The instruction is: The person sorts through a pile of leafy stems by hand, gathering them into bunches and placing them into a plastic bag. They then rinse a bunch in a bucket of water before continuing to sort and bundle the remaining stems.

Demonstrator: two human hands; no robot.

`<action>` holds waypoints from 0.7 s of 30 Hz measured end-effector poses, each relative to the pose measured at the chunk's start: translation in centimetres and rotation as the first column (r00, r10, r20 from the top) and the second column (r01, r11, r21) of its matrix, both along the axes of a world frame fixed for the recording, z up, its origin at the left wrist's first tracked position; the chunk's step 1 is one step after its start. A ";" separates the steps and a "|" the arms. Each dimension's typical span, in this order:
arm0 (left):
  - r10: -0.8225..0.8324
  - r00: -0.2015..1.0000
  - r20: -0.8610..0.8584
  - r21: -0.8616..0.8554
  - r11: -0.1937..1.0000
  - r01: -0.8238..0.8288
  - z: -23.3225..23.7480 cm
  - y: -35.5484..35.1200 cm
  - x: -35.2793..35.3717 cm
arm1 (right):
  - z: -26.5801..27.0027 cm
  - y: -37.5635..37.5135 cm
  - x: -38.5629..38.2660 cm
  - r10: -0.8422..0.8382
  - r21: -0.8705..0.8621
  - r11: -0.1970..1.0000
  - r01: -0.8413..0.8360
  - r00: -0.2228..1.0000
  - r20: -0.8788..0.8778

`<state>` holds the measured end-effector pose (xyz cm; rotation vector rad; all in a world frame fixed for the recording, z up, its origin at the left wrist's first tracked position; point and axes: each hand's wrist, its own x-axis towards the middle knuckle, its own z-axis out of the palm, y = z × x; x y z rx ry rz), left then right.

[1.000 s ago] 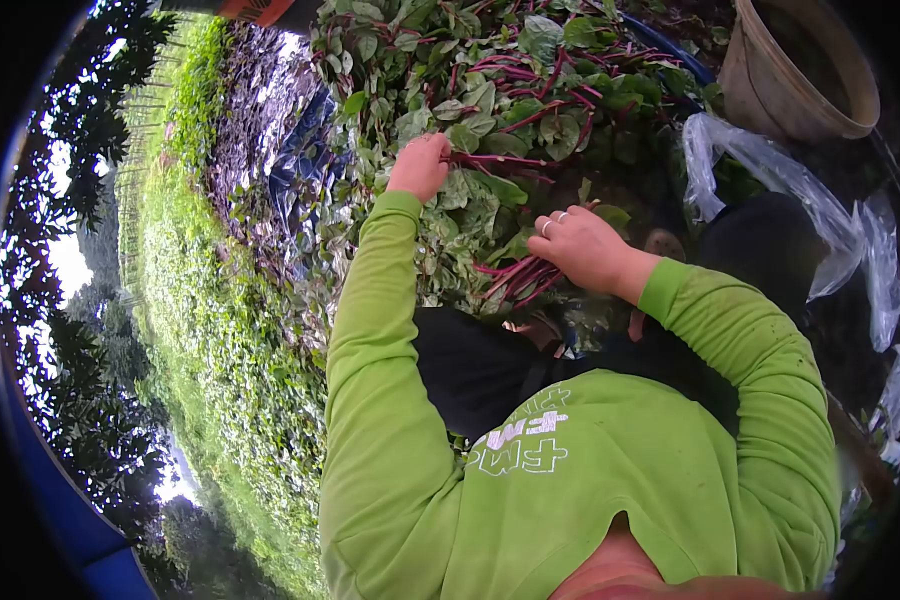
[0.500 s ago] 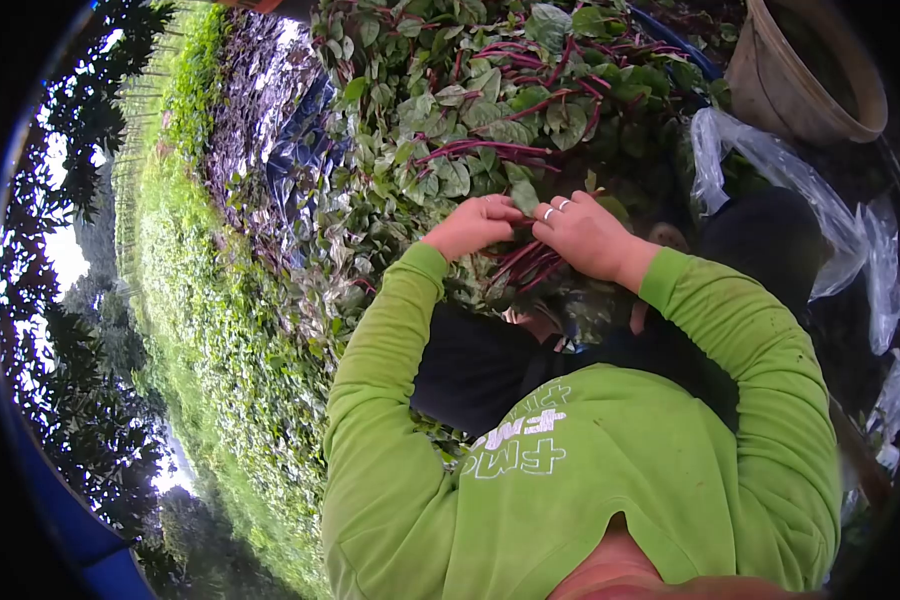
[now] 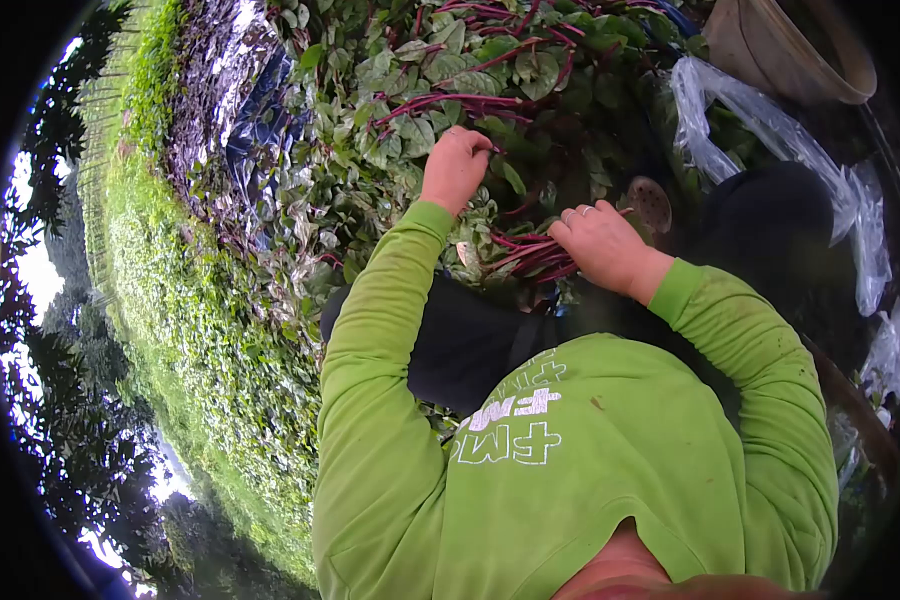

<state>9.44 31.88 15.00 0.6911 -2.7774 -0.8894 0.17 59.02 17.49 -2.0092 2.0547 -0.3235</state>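
My right hand (image 3: 602, 242) is shut on a bunch of red-stemmed leafy greens (image 3: 530, 255), stems pointing left, held close over my dark lap. My left hand (image 3: 455, 165) has reached out into the heap of cut greens (image 3: 450, 90) in front of me, fingers curled around a red stem there. Both arms wear bright green sleeves. Rings show on my right hand's fingers.
A tan bucket (image 3: 800, 50) stands at the top right. Clear plastic bags (image 3: 760, 130) lie along the right side. A round perforated object (image 3: 650, 200) sits just beyond my right hand. Crop rows with dark plastic sheeting (image 3: 250, 140) stretch away on the left.
My left hand came back to the bunch beside my right hand, then moved out again into the heap. My right hand stayed holding the bunch.
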 end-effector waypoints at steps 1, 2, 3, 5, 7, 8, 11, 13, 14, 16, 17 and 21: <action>-0.044 0.993 0.105 0.076 0.996 0.036 -0.7 0.7 0.2 | 0.0 0.5 0.5 -0.016 0.020 1.000 0.016 1.000 0.006; -0.097 0.974 0.204 0.152 0.986 0.066 -1.4 1.5 0.4 | -0.1 1.0 1.1 -0.034 0.039 0.999 0.033 0.999 0.010; -0.156 0.943 0.296 0.229 0.969 0.088 -2.2 2.5 0.5 | -0.1 1.4 1.6 -0.051 0.057 0.997 0.050 0.999 0.013; -0.191 0.856 0.481 0.153 0.979 0.132 -4.1 5.2 0.9 | -0.9 2.2 2.5 -0.057 0.005 0.998 0.057 0.998 0.022; -0.135 0.851 0.507 -0.118 0.968 0.223 -7.4 7.5 1.6 | -1.2 2.5 2.8 -0.060 -0.038 0.997 0.061 0.998 0.022; -0.088 0.864 0.495 -0.146 0.972 0.183 -8.8 8.2 1.8 | -1.2 2.6 2.9 -0.063 -0.050 0.997 0.064 0.998 0.021; 0.003 0.897 0.442 -0.091 0.995 0.041 -11.1 8.8 1.1 | -1.4 3.1 2.3 -0.079 -0.058 0.995 0.080 0.997 0.004; 0.013 0.910 0.414 0.129 0.989 -0.073 -10.6 7.0 0.7 | -1.6 3.5 1.9 -0.064 -0.031 0.997 0.064 0.998 0.020; -0.013 0.902 0.431 0.257 0.960 -0.109 -9.7 6.0 0.8 | -1.8 3.2 1.7 -0.044 -0.018 0.999 0.045 0.998 0.037; -0.045 0.896 0.442 0.583 0.773 -0.249 -5.1 4.6 1.2 | -2.2 2.3 1.1 0.001 -0.063 0.998 0.002 0.999 0.045; -0.060 0.893 0.446 0.710 0.630 -0.313 -3.2 4.1 1.6 | -2.5 1.9 0.9 0.025 -0.114 0.993 -0.021 0.999 0.037; -0.115 0.891 0.439 0.833 0.424 -0.355 -1.9 2.3 3.4 | -1.9 -0.3 0.2 0.114 -0.163 0.980 -0.117 0.993 -0.029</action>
